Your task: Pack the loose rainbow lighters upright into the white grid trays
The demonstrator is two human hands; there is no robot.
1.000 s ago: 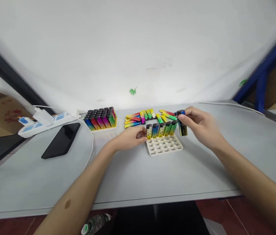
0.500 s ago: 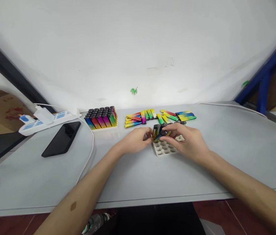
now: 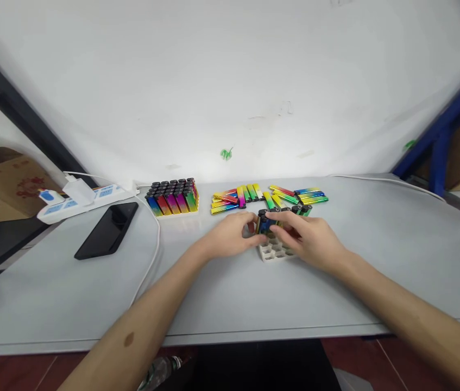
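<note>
A pale tray (image 3: 272, 254) with rows of holes lies on the table before me, with several black-topped lighters (image 3: 296, 209) upright along its far side. My right hand (image 3: 313, 239) is closed on a shiny blue lighter (image 3: 265, 225) at the tray's left end. Its index finger rests on the black top. My left hand (image 3: 233, 234) curls around the same end, its thumb against the lighter's lower front and its other fingers behind. My fingers partly hide the lighter and the tray's right part.
Loose rainbow lighters (image 3: 225, 201) lie behind the tray, more lighters (image 3: 309, 195) to the right. A full block of upright lighters (image 3: 175, 198) stands left. Farther left are a black phone (image 3: 106, 231), a power strip (image 3: 87, 201) and a white cable (image 3: 157, 239). A wall (image 3: 230, 98) closes the back.
The lighter in my right hand has gone from tilted to more upright at the tray's left end. My left thumb has moved right onto it. The view has shifted slightly.
</note>
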